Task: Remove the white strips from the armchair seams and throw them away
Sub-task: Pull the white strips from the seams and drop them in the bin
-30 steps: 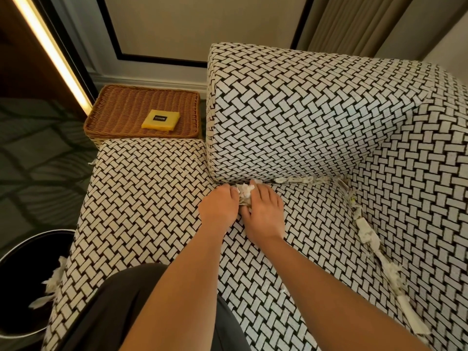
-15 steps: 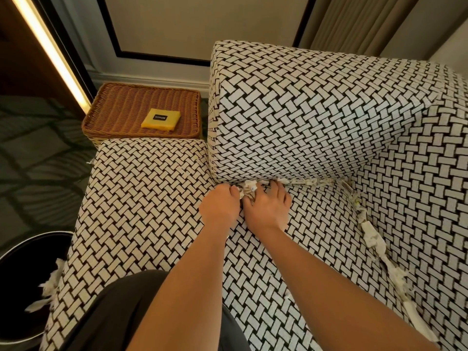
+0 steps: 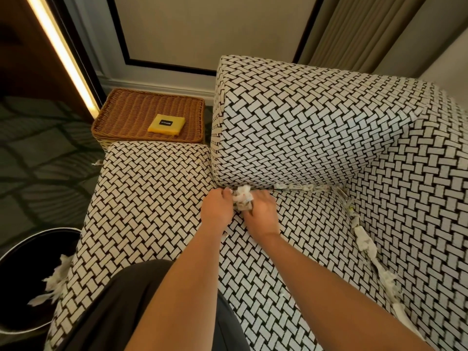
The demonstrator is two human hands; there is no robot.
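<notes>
Both hands' grips closed on the bunched white strip, left hand beside right hand; its free length ran rightward along the armchair seam, nearer the right.

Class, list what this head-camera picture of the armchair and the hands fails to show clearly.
Head view only:
- Wad of strip: its lower part is covered by the left hand and right hand.
- Bin: cut off by the left edge.
- Label on the yellow pad: too small to read.
</notes>
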